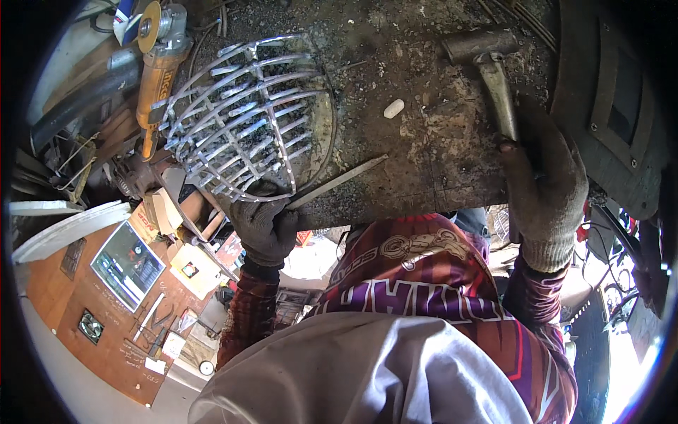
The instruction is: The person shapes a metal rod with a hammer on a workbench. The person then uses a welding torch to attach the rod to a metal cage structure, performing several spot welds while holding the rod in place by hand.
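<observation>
A metal grille [261, 106] of curved, shiny bars lies on the left part of the workbench. My left hand [263, 230], in a grey knit glove, is closed on its near rim, with the fingertips partly hidden beneath the bars. My right hand [547, 187], gloved too, is wrapped round the handle of a hammer [498, 92]. The hammer's cylindrical head rests near the far right of the bench, away from the grille. Between the two lies a thin flat metal strip [342, 180], one end close to my left hand.
On the dirty workbench [424, 169] lies a small white oblong piece [393, 108]. An orange angle grinder [159, 81] sits left of the grille. A dark welding mask [614, 106] stands at the right edge. Thin rods [526, 21] lie at the back right.
</observation>
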Demonstrator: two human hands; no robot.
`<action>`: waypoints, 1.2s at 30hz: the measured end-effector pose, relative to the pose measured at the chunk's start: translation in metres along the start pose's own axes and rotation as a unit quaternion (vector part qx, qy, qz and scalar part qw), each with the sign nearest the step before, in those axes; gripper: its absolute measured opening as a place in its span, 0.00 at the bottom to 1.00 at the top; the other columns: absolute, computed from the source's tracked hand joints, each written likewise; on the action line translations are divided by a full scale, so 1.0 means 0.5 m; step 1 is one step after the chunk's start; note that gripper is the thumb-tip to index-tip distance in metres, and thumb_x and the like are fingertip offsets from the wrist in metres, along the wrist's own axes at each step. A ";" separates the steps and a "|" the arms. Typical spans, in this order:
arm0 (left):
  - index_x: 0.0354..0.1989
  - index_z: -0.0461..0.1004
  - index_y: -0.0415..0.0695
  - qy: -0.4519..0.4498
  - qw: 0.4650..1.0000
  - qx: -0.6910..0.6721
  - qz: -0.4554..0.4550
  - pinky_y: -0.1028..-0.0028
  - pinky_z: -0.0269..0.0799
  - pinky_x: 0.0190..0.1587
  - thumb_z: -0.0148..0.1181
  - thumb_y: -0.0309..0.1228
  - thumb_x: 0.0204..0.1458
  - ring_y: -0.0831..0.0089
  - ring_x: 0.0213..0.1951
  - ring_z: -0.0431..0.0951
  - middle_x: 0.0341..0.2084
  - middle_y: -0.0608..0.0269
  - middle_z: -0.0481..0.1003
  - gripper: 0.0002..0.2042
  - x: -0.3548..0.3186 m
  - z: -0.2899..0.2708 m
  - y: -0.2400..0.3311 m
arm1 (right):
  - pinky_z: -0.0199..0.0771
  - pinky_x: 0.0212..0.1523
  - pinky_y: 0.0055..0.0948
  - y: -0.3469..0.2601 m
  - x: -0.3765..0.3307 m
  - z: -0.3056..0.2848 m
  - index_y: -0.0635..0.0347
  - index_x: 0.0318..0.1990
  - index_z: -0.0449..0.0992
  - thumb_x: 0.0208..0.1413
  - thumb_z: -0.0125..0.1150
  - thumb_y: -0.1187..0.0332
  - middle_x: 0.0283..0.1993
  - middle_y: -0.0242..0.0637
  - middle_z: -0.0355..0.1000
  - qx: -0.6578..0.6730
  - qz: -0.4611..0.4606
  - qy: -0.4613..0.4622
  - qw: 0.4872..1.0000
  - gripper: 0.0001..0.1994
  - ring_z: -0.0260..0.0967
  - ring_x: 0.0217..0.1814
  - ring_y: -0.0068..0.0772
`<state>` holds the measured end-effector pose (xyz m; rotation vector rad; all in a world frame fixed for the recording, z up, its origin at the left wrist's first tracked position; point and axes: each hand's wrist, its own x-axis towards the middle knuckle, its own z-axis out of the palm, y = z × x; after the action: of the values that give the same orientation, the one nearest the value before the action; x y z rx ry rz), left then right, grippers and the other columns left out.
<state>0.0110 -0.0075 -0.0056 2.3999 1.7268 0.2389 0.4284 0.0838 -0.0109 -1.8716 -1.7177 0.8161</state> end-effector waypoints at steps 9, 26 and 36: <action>0.42 0.83 0.45 -0.022 0.999 0.016 -0.023 0.50 0.70 0.58 0.64 0.37 0.55 0.48 0.52 0.78 0.44 0.53 0.81 0.12 -0.003 -0.010 0.012 | 0.83 0.46 0.36 -0.070 -0.035 0.015 0.65 0.63 0.77 0.60 0.68 0.73 0.52 0.50 0.81 0.094 0.000 0.004 0.996 0.22 0.83 0.51 0.39; 0.44 0.84 0.48 -0.006 1.000 -0.022 -0.018 0.50 0.69 0.61 0.67 0.32 0.48 0.50 0.54 0.79 0.49 0.54 0.81 0.14 -0.005 -0.004 0.001 | 0.82 0.44 0.39 -0.205 0.042 0.170 0.62 0.45 0.78 0.54 0.62 0.78 0.38 0.45 0.79 0.182 -0.088 -0.143 0.969 0.11 0.79 0.35 0.42; 0.42 0.83 0.45 -0.028 0.999 -0.029 -0.030 0.49 0.69 0.60 0.65 0.30 0.48 0.46 0.53 0.79 0.46 0.51 0.81 0.12 0.007 -0.010 0.009 | 0.83 0.46 0.43 -0.197 -0.059 0.175 0.58 0.46 0.79 0.51 0.63 0.79 0.61 0.59 0.74 0.270 -0.145 -0.206 0.929 0.14 0.82 0.48 0.54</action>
<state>0.0153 -0.0053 0.0005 2.2886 1.7392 0.2078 0.2959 0.0606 -0.0018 -1.1021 -1.7087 1.4536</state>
